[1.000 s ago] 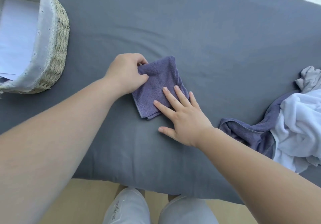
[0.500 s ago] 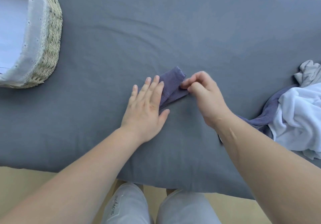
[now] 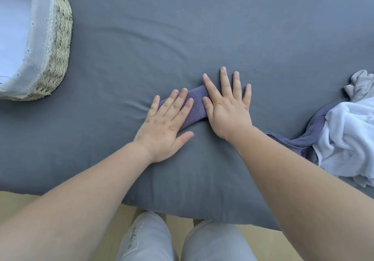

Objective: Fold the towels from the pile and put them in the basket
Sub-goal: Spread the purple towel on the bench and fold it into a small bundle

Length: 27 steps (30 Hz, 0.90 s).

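in front of me is a wide padded surface (image 3: 202, 38) covered with smooth dark grey fabric, faintly creased. near its middle lies a small purple terry towel (image 3: 195, 103) folded into a narrow strip. my left hand (image 3: 164, 127) and right hand (image 3: 226, 111) lie flat across it, palms reaching onto the fabric. at the far left stands a round woven straw basket (image 3: 58, 44) with a white cloth liner. at the right edge sits a rumpled pile: a white towel (image 3: 348, 135) over a purple towel (image 3: 303, 139), with a pale grey cloth (image 3: 362, 84) behind.
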Motion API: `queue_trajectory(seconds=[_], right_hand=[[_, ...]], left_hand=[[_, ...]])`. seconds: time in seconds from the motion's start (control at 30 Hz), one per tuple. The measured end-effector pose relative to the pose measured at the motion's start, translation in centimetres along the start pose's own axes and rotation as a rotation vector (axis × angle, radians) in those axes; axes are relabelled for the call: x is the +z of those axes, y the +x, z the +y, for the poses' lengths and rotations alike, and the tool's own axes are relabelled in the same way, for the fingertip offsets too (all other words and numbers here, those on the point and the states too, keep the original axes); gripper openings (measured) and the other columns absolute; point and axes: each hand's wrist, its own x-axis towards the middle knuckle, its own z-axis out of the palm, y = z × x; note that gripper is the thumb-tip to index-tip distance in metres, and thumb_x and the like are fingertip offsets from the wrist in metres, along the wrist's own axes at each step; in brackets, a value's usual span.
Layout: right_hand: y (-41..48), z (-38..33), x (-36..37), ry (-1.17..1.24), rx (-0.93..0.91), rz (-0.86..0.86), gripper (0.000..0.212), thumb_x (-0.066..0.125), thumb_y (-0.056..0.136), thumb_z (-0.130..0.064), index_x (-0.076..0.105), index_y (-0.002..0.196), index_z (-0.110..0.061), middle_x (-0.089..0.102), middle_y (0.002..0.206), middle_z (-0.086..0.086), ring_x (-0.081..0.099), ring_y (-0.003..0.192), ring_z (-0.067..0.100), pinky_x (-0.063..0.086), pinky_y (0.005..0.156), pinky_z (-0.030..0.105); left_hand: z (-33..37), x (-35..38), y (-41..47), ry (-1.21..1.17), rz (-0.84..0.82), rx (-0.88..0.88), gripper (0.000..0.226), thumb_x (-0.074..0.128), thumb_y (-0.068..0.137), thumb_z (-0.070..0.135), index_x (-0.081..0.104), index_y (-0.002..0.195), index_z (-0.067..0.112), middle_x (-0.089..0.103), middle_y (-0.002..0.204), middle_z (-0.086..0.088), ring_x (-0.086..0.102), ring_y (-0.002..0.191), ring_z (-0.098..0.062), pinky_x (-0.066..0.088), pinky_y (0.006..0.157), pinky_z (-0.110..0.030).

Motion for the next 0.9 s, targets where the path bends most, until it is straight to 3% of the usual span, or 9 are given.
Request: queue_trajectory(seconds=[0.1, 0.2, 0.27, 0.43, 0.5, 0.57, 0.67, 0.73, 0.9], right_hand=[[0.3, 0.4, -0.1, -0.035, -0.032, -0.008, 0.06, 0.015, 0.103, -0.056, 0.0, 0.158, -0.04, -0.013, 0.168, -0.002, -0.017, 0.153, 0.029, -0.008, 0.121, 0.057], [-0.1, 0.9, -0.4, 0.051, -0.064, 0.001, 0.053, 0.032, 0.102, -0.054, 0.037, 0.145, -0.023, -0.002, 0.169, 0.001, -0.013, 0.154, 0.027, -0.004, 0.122, 0.054], [-0.6, 1.3, -0.9, 0.132, -0.094, 0.025, 0.041, 0.047, 0.1, -0.048, 0.05, 0.125, -0.016, 0.014, 0.167, 0.0, -0.003, 0.155, 0.026, 0.005, 0.123, 0.05], [-3.0, 1.0, -4.0, 0.563, -0.098, -0.117, 0.034, 0.07, 0.091, -0.028, 0.059, 0.121, -0.017, 0.06, 0.135, -0.004, 0.037, 0.144, 0.021, 0.033, 0.11, 0.032], [-4.2, 1.0, -6.3, 0.839, 0.013, -0.199, 0.023, 0.076, 0.085, -0.024, 0.058, 0.1, -0.022, 0.069, 0.108, -0.003, 0.061, 0.111, 0.016, 0.048, 0.095, 0.037], [-5.2, 1.1, -8.9, 1.075, 0.048, -0.288, 0.035, 0.083, 0.078, -0.019, 0.055, 0.1, -0.021, 0.072, 0.1, 0.006, 0.068, 0.092, 0.018, 0.057, 0.087, 0.045], [-6.7, 1.0, -13.8, 1.158, -0.052, -0.435, 0.077, 0.092, 0.071, -0.024, 0.047, 0.132, -0.035, 0.068, 0.12, -0.001, 0.068, 0.109, 0.013, 0.054, 0.094, 0.033], [-8.0, 0.3, -17.0, 1.089, -0.151, -0.496, 0.087, 0.091, 0.071, -0.027, 0.043, 0.142, -0.041, 0.066, 0.125, -0.003, 0.066, 0.113, 0.009, 0.051, 0.099, 0.029], [-10.3, -3.0, -22.0, 0.947, -0.264, -0.457, 0.045, 0.085, 0.08, -0.023, 0.066, 0.12, -0.028, 0.072, 0.105, 0.006, 0.069, 0.096, 0.02, 0.057, 0.087, 0.034]], left_hand=[[0.4, -2.0, 1.2, -0.303, 0.097, -0.22, 0.072, 0.037, 0.097, 0.051, 0.023, 0.157, 0.012, 0.024, 0.163, -0.007, 0.025, 0.147, -0.027, 0.021, 0.118, -0.043], [0.7, -3.4, 2.5, -0.278, 0.036, -0.332, 0.063, 0.063, 0.09, 0.043, 0.046, 0.145, 0.016, 0.053, 0.133, -0.004, 0.047, 0.124, -0.029, 0.04, 0.102, -0.042], [0.7, -4.4, 3.0, -0.332, -0.075, -0.412, 0.046, 0.071, 0.083, 0.042, 0.061, 0.123, 0.022, 0.057, 0.112, -0.001, 0.054, 0.109, -0.025, 0.047, 0.092, -0.041], [1.1, -7.6, 2.1, -0.536, -0.2, -0.498, 0.018, 0.077, 0.071, 0.027, 0.063, 0.082, 0.026, 0.066, 0.084, 0.007, 0.062, 0.082, -0.018, 0.048, 0.066, -0.029], [1.6, -10.0, 1.0, -0.666, -0.251, -0.507, 0.018, 0.079, 0.071, 0.024, 0.064, 0.081, 0.025, 0.067, 0.076, 0.01, 0.061, 0.072, -0.012, 0.047, 0.061, -0.026], [2.5, -13.1, -0.3, -0.778, -0.318, -0.485, 0.019, 0.081, 0.073, 0.021, 0.067, 0.087, 0.024, 0.07, 0.08, 0.008, 0.062, 0.069, -0.01, 0.05, 0.063, -0.027], [4.2, -17.9, -2.4, -0.837, -0.389, -0.402, 0.022, 0.08, 0.077, 0.013, 0.07, 0.095, 0.022, 0.074, 0.087, 0.006, 0.065, 0.074, -0.007, 0.052, 0.066, -0.024], [5.4, -20.7, -3.7, -0.832, -0.408, -0.358, 0.022, 0.079, 0.077, 0.01, 0.07, 0.094, 0.02, 0.073, 0.086, 0.004, 0.063, 0.072, -0.005, 0.05, 0.064, -0.021], [5.5, -25.9, -6.8, -0.85, -0.347, -0.377, 0.025, 0.084, 0.073, 0.019, 0.071, 0.094, 0.02, 0.074, 0.089, 0.0, 0.066, 0.076, -0.009, 0.053, 0.072, -0.033]])
